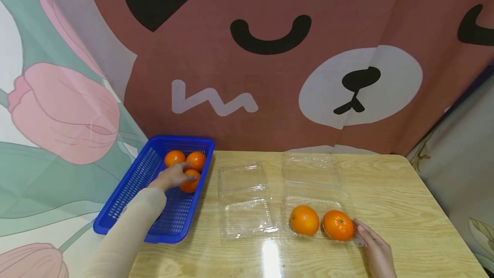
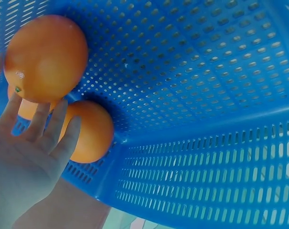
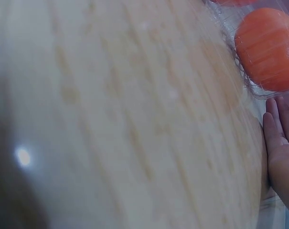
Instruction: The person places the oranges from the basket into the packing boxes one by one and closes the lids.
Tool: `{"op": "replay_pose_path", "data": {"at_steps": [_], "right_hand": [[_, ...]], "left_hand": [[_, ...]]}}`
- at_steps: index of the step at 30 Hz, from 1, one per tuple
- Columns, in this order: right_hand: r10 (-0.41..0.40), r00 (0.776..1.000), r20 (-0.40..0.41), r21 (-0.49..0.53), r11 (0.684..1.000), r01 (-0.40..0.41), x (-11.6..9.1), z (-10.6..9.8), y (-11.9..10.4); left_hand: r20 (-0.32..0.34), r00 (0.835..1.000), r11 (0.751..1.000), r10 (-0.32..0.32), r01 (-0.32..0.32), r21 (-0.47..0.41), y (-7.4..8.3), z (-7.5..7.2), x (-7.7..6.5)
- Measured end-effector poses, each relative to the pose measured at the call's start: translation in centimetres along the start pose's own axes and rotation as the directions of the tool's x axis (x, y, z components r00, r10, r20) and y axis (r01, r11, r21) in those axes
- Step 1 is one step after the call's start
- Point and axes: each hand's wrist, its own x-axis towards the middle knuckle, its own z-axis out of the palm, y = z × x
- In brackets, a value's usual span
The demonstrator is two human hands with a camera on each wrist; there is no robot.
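Observation:
My left hand (image 1: pixel 172 176) reaches into a blue plastic basket (image 1: pixel 181 209) holding three oranges. Its fingers are spread over the nearest orange (image 1: pixel 190 183). In the left wrist view the fingertips lie right at the side of that orange (image 2: pixel 46 59), fairly straight, with the thumb at the left edge. Behind the fingers a second orange (image 2: pixel 90 131) sits against the basket wall. My right hand (image 1: pixel 374 246) is beside an open clear plastic clamshell box (image 1: pixel 312 198), fingertips at its right edge. Two oranges sit in that box, the right one (image 1: pixel 338 225) nearest this hand.
Another open clear clamshell box (image 1: pixel 247 213) stands between the basket and the filled one. All rest on a light wood table (image 1: pixel 405 209). A printed curtain (image 1: pixel 270 128) hangs right behind the table's back edge.

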Motion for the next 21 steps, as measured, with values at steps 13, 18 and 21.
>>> {"op": "replay_pose_path", "data": {"at_steps": [13, 18, 21], "right_hand": [[0.023, 1.0, -0.004, -0.022, 0.999, -0.024, -0.05, 0.09, -0.14], [0.027, 1.0, 0.0, -0.032, 0.999, -0.027, -0.02, 0.06, -0.09], [0.024, 1.0, -0.002, -0.032, 0.999, -0.024, 0.0, 0.03, -0.06]], "left_hand": [[0.04, 0.999, 1.0, 0.004, -0.005, 0.026, -0.06, 0.77, -0.04], [0.034, 0.999, 0.999, -0.007, 0.005, 0.032, -0.02, 0.78, -0.16], [0.024, 1.0, 0.999, -0.005, 0.004, 0.034, -0.07, 0.81, -0.17]]}}
